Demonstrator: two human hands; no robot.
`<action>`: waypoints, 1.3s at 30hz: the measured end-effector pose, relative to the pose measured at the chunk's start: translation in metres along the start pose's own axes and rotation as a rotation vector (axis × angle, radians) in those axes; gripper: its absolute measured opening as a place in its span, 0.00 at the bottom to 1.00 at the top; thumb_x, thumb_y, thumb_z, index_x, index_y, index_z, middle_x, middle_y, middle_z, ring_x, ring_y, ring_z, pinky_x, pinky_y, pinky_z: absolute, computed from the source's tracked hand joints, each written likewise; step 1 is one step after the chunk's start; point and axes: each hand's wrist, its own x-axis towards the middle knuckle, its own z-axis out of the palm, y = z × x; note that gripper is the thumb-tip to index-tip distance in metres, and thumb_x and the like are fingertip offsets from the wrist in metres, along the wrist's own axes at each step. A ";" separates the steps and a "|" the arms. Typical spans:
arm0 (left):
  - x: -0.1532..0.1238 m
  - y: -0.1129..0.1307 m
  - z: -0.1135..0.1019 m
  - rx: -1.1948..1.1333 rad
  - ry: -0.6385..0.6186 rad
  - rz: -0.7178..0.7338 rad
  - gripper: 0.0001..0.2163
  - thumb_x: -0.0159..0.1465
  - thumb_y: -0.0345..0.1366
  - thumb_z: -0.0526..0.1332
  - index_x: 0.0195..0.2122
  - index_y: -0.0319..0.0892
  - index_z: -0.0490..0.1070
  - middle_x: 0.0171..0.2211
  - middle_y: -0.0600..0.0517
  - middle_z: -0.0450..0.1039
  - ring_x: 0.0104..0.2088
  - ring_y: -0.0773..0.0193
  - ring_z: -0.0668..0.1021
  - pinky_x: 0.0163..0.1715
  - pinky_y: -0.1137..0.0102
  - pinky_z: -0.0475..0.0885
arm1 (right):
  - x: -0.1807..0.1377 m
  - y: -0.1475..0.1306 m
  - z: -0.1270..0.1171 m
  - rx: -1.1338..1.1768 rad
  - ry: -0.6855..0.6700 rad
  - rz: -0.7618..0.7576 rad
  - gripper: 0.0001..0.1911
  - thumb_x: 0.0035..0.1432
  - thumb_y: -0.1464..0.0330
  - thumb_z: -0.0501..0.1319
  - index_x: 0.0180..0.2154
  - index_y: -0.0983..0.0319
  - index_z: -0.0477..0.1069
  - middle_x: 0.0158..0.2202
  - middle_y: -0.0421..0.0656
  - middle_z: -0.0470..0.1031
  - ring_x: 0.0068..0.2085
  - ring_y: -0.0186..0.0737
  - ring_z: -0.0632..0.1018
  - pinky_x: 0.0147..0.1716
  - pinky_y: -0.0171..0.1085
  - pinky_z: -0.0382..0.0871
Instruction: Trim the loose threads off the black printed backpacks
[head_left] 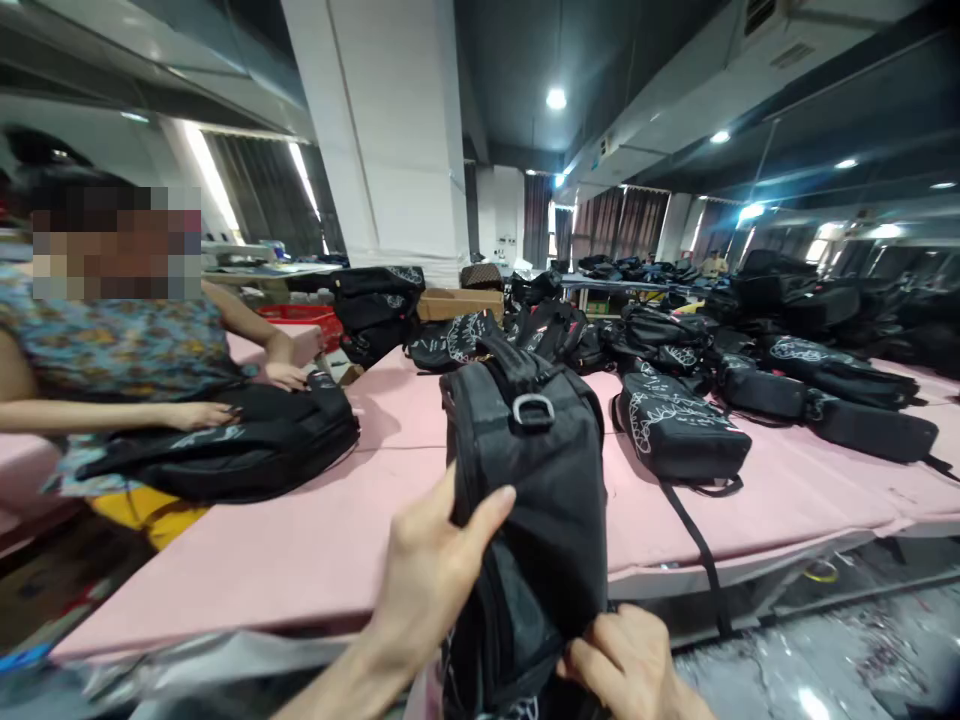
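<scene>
I hold a black backpack [534,500] upright at the near edge of the pink table [300,550]. My left hand [431,575] grips its left side, thumb pressed across the front fabric. My right hand [630,665] is closed on the bag's lower right corner, pinching the fabric near the bottom. A metal ring [533,410] sits at the top of the bag below its handle.
A co-worker at the left rests both hands [217,412] on another black bag [232,450]. Several black bags with white print [679,425] lie across the table and pile up behind. A cardboard box [459,303] and a white pillar [382,130] stand at the back.
</scene>
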 end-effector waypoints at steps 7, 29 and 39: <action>-0.027 -0.070 0.041 0.178 0.052 0.228 0.18 0.62 0.35 0.54 0.54 0.45 0.63 0.35 0.51 0.77 0.37 0.58 0.79 0.39 0.67 0.75 | 0.042 0.033 -0.016 0.267 0.295 0.326 0.06 0.58 0.73 0.55 0.39 0.61 0.68 0.30 0.44 0.73 0.29 0.35 0.75 0.26 0.32 0.69; -0.036 -0.078 0.041 0.363 0.169 0.534 0.15 0.61 0.28 0.56 0.50 0.32 0.63 0.37 0.41 0.75 0.41 0.57 0.78 0.40 0.68 0.75 | 0.137 0.060 -0.069 0.367 -0.010 0.469 0.06 0.54 0.65 0.60 0.29 0.62 0.68 0.28 0.40 0.69 0.30 0.34 0.71 0.30 0.33 0.64; -0.045 -0.089 0.032 0.200 0.078 0.514 0.11 0.61 0.29 0.56 0.44 0.37 0.68 0.40 0.44 0.76 0.37 0.60 0.79 0.39 0.70 0.75 | 0.127 0.069 -0.052 -0.253 -0.040 0.418 0.17 0.49 0.83 0.52 0.36 0.59 0.69 0.36 0.41 0.73 0.33 0.35 0.75 0.28 0.30 0.61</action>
